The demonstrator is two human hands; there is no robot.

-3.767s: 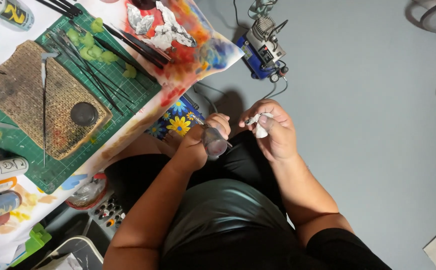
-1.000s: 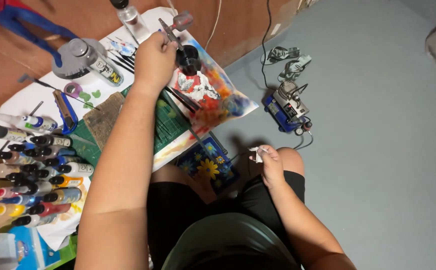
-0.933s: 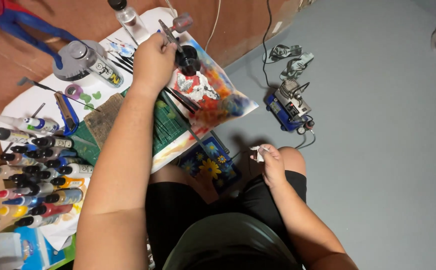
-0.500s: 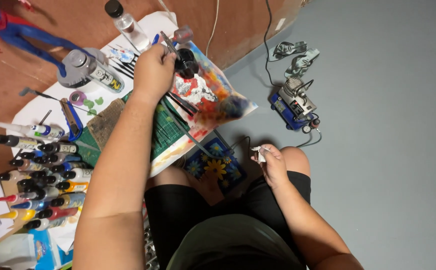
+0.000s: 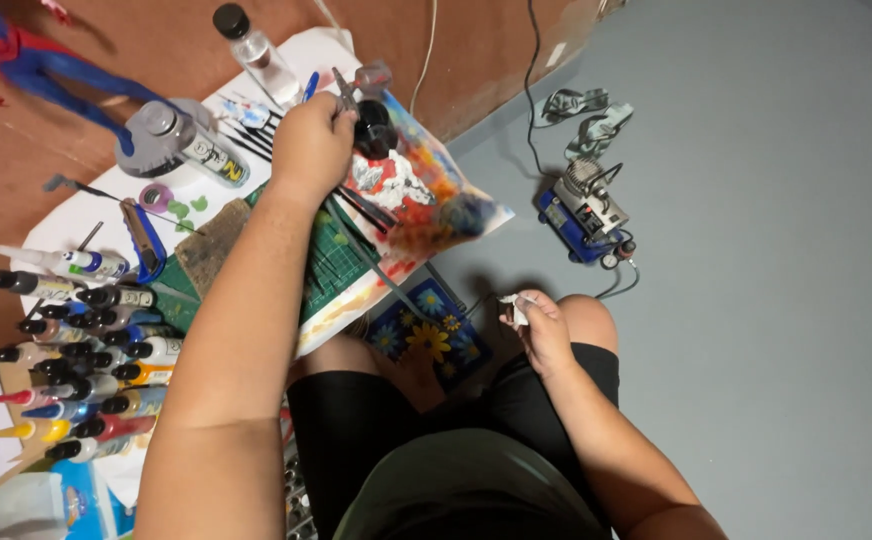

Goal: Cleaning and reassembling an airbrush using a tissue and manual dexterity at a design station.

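Note:
My left hand (image 5: 308, 146) reaches forward over the low table and grips an airbrush (image 5: 354, 88) with a small grey cup, held above a paint-smeared sheet (image 5: 426, 195) and next to a black round jar (image 5: 373, 128). My right hand (image 5: 541, 328) rests by my right knee, closed on a small white wad of tissue (image 5: 512, 306). A dark hose (image 5: 381, 270) trails from the airbrush down across the green cutting mat (image 5: 331, 262).
Several paint dropper bottles (image 5: 86, 350) stand in rows at the left. A clear bottle with a black cap (image 5: 251, 48) and a grey can (image 5: 181, 140) sit further back. A small blue compressor (image 5: 586, 210) with cables stands on the grey floor to the right. A flowered blue cloth (image 5: 426, 335) lies between my knees.
My left hand moved from my lap out to the table and now holds the airbrush above the painted sheet. The right hand stayed near the knee with the tissue.

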